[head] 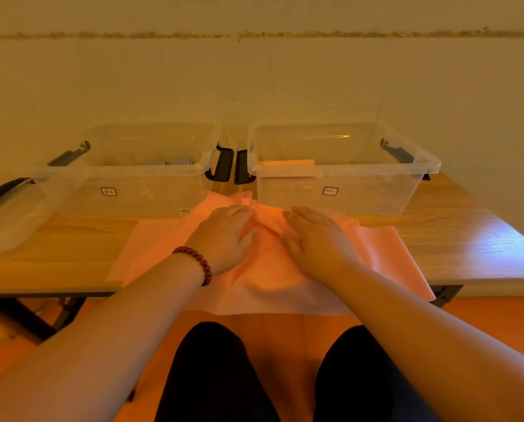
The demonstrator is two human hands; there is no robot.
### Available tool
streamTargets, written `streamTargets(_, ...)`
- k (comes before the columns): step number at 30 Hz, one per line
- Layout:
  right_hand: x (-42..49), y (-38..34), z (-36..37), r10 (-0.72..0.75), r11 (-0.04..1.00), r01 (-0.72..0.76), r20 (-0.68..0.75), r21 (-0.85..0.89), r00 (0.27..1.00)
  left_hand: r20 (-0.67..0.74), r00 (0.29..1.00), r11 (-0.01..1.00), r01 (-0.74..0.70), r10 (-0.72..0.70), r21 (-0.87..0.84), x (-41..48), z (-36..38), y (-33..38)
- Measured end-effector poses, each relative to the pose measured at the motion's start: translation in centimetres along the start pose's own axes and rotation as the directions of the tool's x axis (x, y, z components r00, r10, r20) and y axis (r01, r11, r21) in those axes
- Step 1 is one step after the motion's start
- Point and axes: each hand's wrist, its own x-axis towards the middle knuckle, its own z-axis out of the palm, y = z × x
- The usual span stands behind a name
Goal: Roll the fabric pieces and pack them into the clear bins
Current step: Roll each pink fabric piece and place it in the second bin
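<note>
Both palm-down on pink fabric (263,287), left hand (225,236) with fingers slightly bent, right hand (317,240) flat with straight fingers

A pink fabric sheet (263,287) lies spread on a wooden table (455,239), its near edge hanging over the front; the left hand (227,236), a beaded bracelet (197,261) on its wrist, and the right hand (315,239) rest palm down, side by side, on the bunched far part of the sheet; behind them stand two clear bins; the left bin (117,172) holds grey pieces (172,162), the right bin (376,190) an orange roll (288,163); black latches (231,166) hang between the bins.
</note>
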Motion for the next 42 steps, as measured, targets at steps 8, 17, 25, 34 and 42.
streamTargets(8,0.5,1.5,0.6,0.141,0.97,-0.126,-0.059,0.21,0.988,0.017,0.999,0.999,0.041,-0.042,0.036,0.6,-0.3,-0.1)
streamTargets(17,1.3,2.5,-1.8,0.131,0.908,-0.029,-0.217,0.418,0.967,-0.119,0.993,0.958,-0.052,0.018,-0.282,3.2,-1.1,0.8)
streamTargets(25,1.7,4.0,-1.9,0.182,0.872,-0.039,-0.248,0.488,0.951,-0.073,0.995,0.926,0.039,-0.071,-0.375,3.8,-2.5,-0.1)
streamTargets(34,-0.1,2.0,3.1,-0.546,0.82,0.564,-0.159,0.1,0.822,-0.183,0.98,0.923,0.004,-0.08,-0.385,3.5,0.0,-0.6)
streamTargets(42,0.5,2.3,2.9,-0.339,0.834,0.359,-0.125,0.419,0.933,-0.219,0.976,0.943,-0.071,-0.002,-0.325,2.3,-0.6,-1.8)
